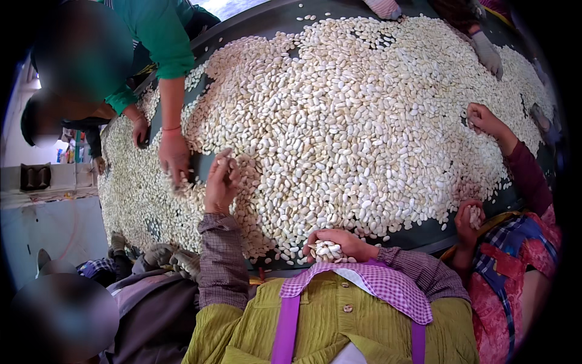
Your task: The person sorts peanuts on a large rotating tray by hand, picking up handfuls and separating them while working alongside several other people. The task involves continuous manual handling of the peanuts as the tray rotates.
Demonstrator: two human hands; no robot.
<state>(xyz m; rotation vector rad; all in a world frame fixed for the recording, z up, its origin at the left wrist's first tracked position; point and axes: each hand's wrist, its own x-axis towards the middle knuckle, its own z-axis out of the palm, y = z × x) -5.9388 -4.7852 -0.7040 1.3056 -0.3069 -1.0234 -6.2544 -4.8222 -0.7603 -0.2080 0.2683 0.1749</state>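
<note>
A broad layer of large white beans [345, 136] covers the dark tabletop [409, 234] before me. My right hand [348, 240] is cupped close to my chest at the near edge, holding a heap of white beans [326, 251]. Farther forward and to the left, my left hand [221, 184] is raised over the layer with its fingers curled. Between its thumb and fingertips there seems to be a pale bean [222, 161], partly covered by the fingers.
At the left, a co-worker's hand [174, 154] reaches into the beans near my left hand. On my right, another person has one hand [484, 119] over the layer and one hand [468, 220] holding beans. Gloved hands [487, 54] work at the far side; others [159, 255] are at the near left.
</note>
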